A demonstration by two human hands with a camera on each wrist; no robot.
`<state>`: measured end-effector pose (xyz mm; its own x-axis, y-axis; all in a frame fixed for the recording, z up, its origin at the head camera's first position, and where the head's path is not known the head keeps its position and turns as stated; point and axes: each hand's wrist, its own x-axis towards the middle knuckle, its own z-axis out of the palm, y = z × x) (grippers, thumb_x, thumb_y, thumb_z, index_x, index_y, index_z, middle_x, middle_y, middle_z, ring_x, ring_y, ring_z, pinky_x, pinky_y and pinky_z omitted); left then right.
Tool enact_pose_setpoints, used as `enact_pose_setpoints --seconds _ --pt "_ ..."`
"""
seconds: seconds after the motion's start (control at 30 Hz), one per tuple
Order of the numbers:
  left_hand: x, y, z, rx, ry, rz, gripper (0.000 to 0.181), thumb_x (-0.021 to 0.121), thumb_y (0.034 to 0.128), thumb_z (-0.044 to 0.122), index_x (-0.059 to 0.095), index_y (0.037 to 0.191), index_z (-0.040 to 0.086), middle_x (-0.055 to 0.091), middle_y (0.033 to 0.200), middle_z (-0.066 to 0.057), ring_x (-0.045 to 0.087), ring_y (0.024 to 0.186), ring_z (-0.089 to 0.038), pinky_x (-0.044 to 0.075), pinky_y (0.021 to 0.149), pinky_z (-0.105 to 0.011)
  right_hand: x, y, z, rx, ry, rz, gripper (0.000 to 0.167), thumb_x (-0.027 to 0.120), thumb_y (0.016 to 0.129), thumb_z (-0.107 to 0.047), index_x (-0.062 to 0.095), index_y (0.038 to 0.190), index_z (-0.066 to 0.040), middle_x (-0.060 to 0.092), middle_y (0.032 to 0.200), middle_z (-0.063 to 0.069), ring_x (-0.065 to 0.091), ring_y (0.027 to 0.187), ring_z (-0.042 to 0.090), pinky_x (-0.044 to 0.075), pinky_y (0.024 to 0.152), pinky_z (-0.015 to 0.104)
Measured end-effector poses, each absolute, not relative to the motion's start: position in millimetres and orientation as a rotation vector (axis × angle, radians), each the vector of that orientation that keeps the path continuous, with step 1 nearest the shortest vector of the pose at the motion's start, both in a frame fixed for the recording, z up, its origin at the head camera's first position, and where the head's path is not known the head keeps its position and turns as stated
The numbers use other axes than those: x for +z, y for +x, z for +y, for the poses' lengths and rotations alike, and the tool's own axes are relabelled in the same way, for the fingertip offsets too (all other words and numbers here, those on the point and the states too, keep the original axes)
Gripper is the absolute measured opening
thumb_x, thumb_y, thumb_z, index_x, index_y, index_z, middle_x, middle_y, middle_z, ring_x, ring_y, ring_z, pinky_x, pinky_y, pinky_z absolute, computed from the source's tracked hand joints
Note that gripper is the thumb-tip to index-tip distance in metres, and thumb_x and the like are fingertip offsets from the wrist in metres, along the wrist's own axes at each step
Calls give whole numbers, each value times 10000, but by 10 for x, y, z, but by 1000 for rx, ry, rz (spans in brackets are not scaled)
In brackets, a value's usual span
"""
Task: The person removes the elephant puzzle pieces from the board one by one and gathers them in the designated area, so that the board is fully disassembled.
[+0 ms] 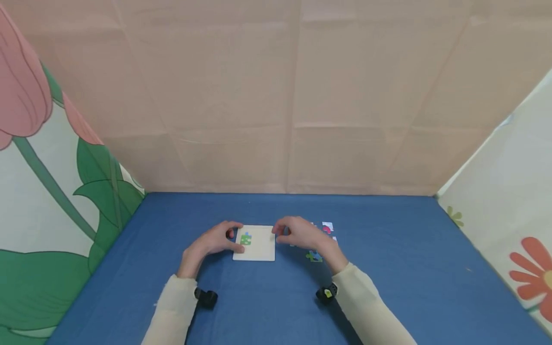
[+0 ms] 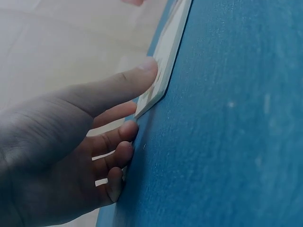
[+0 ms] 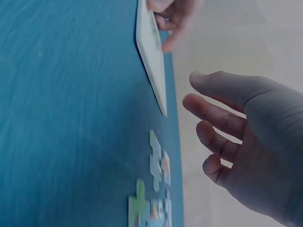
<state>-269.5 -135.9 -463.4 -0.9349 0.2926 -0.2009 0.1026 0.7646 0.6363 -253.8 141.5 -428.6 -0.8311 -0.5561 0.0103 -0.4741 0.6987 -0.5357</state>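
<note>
A square pale puzzle board (image 1: 260, 249) lies on the blue table, with a green and blue puzzle piece (image 1: 246, 239) at its left side. My left hand (image 1: 217, 238) grips the board's left side. In the left wrist view its thumb (image 2: 142, 75) rests on the board's face, while the other fingers curl beside the edge. Over the board's right edge hovers my right hand (image 1: 302, 232), fingers loosely bent and nothing between them. Several loose puzzle pieces (image 1: 315, 256) lie right of the board, partly hidden under the right hand; the right wrist view shows more puzzle pieces (image 3: 155, 163).
The blue cloth (image 1: 267, 306) covers the table. A beige curtain (image 1: 284, 96) stands behind it. Flower-printed panels flank the left (image 1: 47, 201) and right (image 1: 509, 206) sides. A black wrist camera (image 1: 207, 298) sits on the left wrist, another (image 1: 326, 293) on the right.
</note>
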Motion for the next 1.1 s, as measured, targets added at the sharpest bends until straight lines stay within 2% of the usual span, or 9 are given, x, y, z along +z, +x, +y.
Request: enact_pose_setpoints --seconds 0.17,0.53,0.8,1.1 --pt "-4633 -2688 -1399 960 321 2648 742 868 756 342 558 1410 183 485 938 -43 451 812 -187 324 692 -338 -4342 -2601 1238 -783 -905 2773 190 717 903 -149 718 1088 -108 675 902 -26 574 775 106 490 722 292" --pt "-4641 -2718 -1422 982 368 2628 747 873 753 319 557 1413 167 499 927 -46 462 820 -187 337 719 -341 -4450 -2708 981 -716 -962 2746 289 712 907 -187 688 1187 -121 668 1019 20 572 861 130 489 765 290" --pt "-4637 -2738 -1415 970 387 2623 748 874 753 311 556 1410 149 510 915 -49 464 809 -186 338 708 -334 -4462 -2749 879 -695 -968 2739 307 720 904 -211 687 1197 -124 634 984 13 531 813 129 446 685 261" --pt "-4632 -2730 -1411 965 384 2628 745 873 752 313 558 1407 152 510 919 -52 462 803 -184 330 702 -333 -4520 -2779 770 -666 -953 2723 398 744 896 -284 670 1256 -132 572 965 8 509 827 128 431 715 270"
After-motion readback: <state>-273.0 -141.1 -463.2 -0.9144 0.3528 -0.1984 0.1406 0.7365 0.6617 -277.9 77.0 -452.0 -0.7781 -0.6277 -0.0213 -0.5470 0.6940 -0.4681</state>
